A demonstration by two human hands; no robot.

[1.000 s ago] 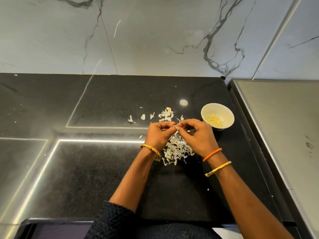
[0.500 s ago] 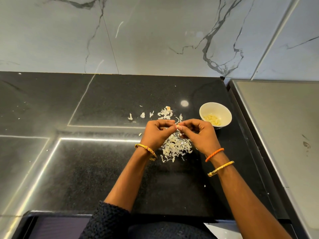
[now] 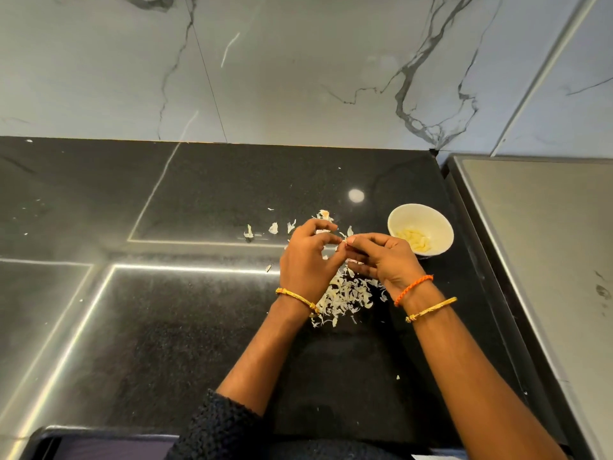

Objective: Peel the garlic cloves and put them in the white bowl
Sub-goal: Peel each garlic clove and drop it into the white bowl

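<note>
A garlic clove (image 3: 345, 242) is pinched between the fingertips of the left hand (image 3: 306, 260) and right hand (image 3: 384, 257), above a heap of skins (image 3: 345, 293). Right of them sits the white bowl (image 3: 441, 227) holding peeled cloves (image 3: 414, 239).

Meeting fingertip to fingertip above the black stone counter (image 3: 199, 327): left hand (image 3: 306, 260) and right hand (image 3: 386, 257). Lying beneath and between the wrists: heap of papery garlic skins (image 3: 345, 298). Sitting just right of the right hand: round white bowl (image 3: 441, 229), holding peeled garlic cloves (image 3: 414, 239). Lying behind the left hand: scattered skin flakes (image 3: 273, 228).
</note>
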